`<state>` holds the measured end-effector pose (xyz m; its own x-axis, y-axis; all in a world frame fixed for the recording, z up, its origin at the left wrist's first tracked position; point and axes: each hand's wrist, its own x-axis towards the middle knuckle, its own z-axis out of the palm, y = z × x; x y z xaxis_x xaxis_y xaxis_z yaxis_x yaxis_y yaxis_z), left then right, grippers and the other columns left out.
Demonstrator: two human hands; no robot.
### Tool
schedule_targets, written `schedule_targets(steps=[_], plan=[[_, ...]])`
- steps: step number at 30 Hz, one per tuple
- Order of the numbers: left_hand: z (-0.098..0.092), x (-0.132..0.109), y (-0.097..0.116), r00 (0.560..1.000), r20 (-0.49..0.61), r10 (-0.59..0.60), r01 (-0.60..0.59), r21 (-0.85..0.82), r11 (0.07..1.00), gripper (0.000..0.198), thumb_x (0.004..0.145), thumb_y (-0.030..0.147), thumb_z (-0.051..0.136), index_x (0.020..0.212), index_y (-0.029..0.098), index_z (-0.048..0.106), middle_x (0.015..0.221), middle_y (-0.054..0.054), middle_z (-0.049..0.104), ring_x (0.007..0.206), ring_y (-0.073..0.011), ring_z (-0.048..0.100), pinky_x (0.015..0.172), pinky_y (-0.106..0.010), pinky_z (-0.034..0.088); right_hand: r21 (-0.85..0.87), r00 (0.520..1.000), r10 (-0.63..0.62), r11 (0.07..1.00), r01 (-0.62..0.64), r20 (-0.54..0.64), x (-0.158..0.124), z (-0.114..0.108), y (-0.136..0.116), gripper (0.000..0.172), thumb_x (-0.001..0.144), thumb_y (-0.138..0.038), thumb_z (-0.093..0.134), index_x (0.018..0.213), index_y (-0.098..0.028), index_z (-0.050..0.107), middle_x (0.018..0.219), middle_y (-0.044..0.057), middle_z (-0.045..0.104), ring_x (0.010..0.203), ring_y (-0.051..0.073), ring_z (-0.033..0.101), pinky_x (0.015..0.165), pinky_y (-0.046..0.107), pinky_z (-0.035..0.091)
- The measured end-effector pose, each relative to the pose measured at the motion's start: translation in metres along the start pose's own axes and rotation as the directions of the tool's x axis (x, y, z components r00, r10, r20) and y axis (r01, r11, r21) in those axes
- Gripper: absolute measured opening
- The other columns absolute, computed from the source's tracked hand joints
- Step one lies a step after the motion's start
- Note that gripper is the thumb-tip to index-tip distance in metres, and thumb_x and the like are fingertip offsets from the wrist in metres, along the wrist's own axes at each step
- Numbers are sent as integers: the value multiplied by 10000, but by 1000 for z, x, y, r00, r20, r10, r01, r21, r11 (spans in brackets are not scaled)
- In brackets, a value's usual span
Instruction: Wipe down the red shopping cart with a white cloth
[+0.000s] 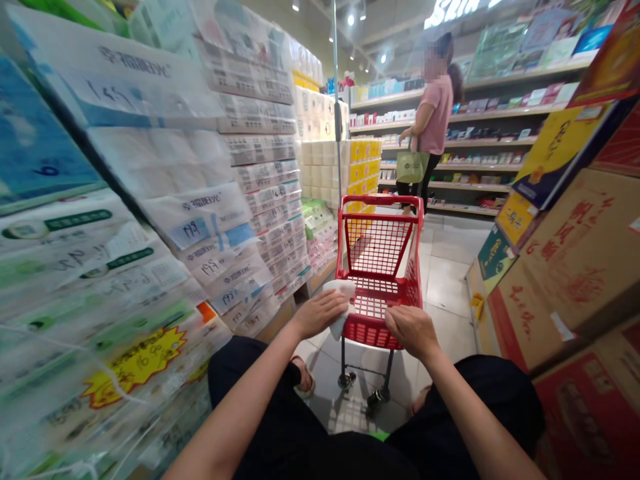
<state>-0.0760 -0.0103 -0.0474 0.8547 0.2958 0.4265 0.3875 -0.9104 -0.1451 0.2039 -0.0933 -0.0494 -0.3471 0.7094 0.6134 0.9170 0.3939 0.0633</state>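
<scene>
A small red shopping cart [379,248] stands in the aisle right in front of me, its basket bare. My left hand [320,312] rests on the near left rim of the cart, fingers closed over a white cloth [341,293]. My right hand [413,331] grips the near right edge of the cart's rim, fingers curled over it. Both forearms reach forward over my dark trousers.
Tall stacks of wrapped tissue packs [165,193] wall the left side. Cardboard boxes [575,280] and a leaning display line the right. A person in a pink top [434,117] with a green bag stands ahead by shelves [493,150]. A thin pole [336,100] rises behind the cart.
</scene>
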Motion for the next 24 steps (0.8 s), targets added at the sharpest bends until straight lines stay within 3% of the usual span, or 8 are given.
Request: schedule_targets(steps=[2,4,8,11,15,18,24], plan=[[-2,-1,-4,1000,-24,-13,13,-33,999,286,984,245,386,1229,222,532,1311,-46,554,1339,-159,400,1177,-403,275,0,1000,12,1000,-12,-12,1,1,-2,299,943,-250,421,710,-189,598,706,13,654,683,123,541,681,289,269],[2,0,5,992,-77,-103,100,-44,994,265,978,256,400,1194,209,545,1288,-50,558,1373,-175,349,1181,-416,270,-15,999,35,999,-36,-22,2,2,-5,293,939,-254,432,699,-191,588,691,9,646,674,125,534,680,294,265],[21,11,47,911,-210,-354,358,-19,934,211,963,238,414,1099,188,567,1112,-74,602,1320,-220,400,1164,-472,275,-44,996,89,995,-90,-29,5,5,-9,297,941,-269,437,692,-192,580,669,7,632,652,129,522,665,301,254],[32,29,79,866,-233,-443,457,6,890,185,951,254,438,1064,201,574,1011,-75,602,1134,-237,518,1113,-507,319,-47,994,104,993,-105,-27,6,5,-11,293,943,-270,430,718,-189,600,666,13,632,647,131,519,650,304,244],[39,59,109,881,-193,-433,441,2,897,183,933,240,453,1063,182,567,956,-77,596,970,-231,552,986,-461,422,-36,993,116,992,-117,-32,5,5,-13,318,946,-262,415,691,-183,587,664,21,634,643,134,514,650,307,243],[36,71,117,892,-167,-421,425,-13,905,209,935,221,421,1074,146,559,979,-94,601,955,-233,559,950,-431,439,-31,992,122,992,-123,-36,2,5,-11,331,949,-250,401,669,-182,564,663,24,627,643,136,510,659,308,250],[12,46,94,968,-57,-245,238,-101,966,361,973,221,376,1325,186,443,1248,-78,575,1166,-193,532,1046,-365,399,-14,998,50,999,-50,-38,-3,4,-4,296,948,-251,409,741,-177,606,705,33,645,683,139,524,671,303,269]])
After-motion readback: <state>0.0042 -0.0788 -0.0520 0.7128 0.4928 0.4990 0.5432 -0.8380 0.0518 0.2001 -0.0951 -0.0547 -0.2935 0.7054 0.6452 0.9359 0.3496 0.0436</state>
